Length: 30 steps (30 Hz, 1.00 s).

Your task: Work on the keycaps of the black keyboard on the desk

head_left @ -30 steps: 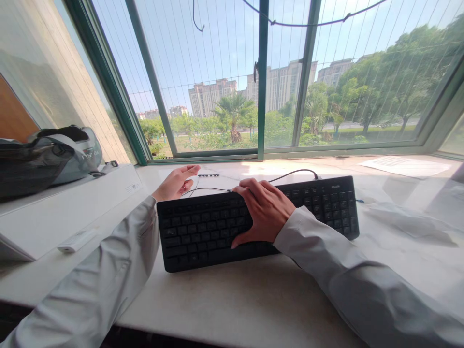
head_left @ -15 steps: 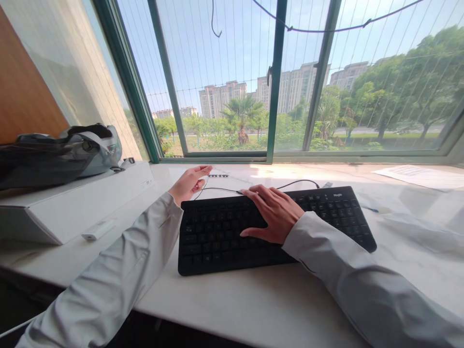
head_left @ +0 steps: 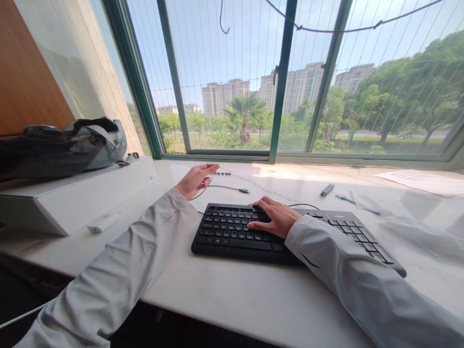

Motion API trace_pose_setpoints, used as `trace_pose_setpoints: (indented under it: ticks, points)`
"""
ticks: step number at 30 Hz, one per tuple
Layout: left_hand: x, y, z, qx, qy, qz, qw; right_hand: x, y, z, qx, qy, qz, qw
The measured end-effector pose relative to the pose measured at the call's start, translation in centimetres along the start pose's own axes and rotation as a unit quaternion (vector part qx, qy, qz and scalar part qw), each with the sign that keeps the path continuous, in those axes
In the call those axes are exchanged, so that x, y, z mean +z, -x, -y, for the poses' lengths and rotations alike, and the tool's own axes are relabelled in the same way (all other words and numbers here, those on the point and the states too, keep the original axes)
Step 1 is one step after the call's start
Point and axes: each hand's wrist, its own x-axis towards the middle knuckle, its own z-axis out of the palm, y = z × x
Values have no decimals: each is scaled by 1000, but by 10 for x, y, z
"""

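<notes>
1. A black keyboard (head_left: 232, 232) is seen lying on the white desk (head_left: 253, 299), toward the front edge, with its right end angled to 4 o'clock.
2. The right hand (head_left: 273, 218) is laid palm down across the keys near the keyboard's middle. Its grip is spread open and nothing is held.
3. The left hand (head_left: 197, 180) is raised at 11 o'clock from the keyboard, with the palm turned up and the fingers loosely curled. A thin black cable (head_left: 226, 187) is run past its fingertips; whether the grip is closed on it cannot be told.
4. The cable's plug (head_left: 244, 191) is rested on the desk at 12 o'clock from the keyboard, apart from it.
5. A small dark stick (head_left: 326, 190) and a sheet of paper (head_left: 424, 181) are seen at 2 o'clock. A white box (head_left: 72, 203) topped by a bag (head_left: 54, 150) is placed at 9 o'clock, with a small white device (head_left: 103, 222) just beside it.
</notes>
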Motion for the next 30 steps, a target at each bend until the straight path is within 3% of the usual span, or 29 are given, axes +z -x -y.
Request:
trace_pose_setpoints:
  ticks: [5,10,14,21,30]
  points:
    - [7,2,4,49,-130,55,989,4,-1,-3,3,-15,-4,1000]
    - [22,9,6,99,-279,104,949,4,-1,-2,-1,2,-7,1000]
    - [36,16,15,112,-331,127,928,0,-1,0,-29,58,-24,998]
    - [57,26,34,195,-399,76,893,-10,-1,-2,-52,127,-114,984]
    - [62,29,42,220,-428,86,872,-13,-1,-4,-71,152,-112,979]
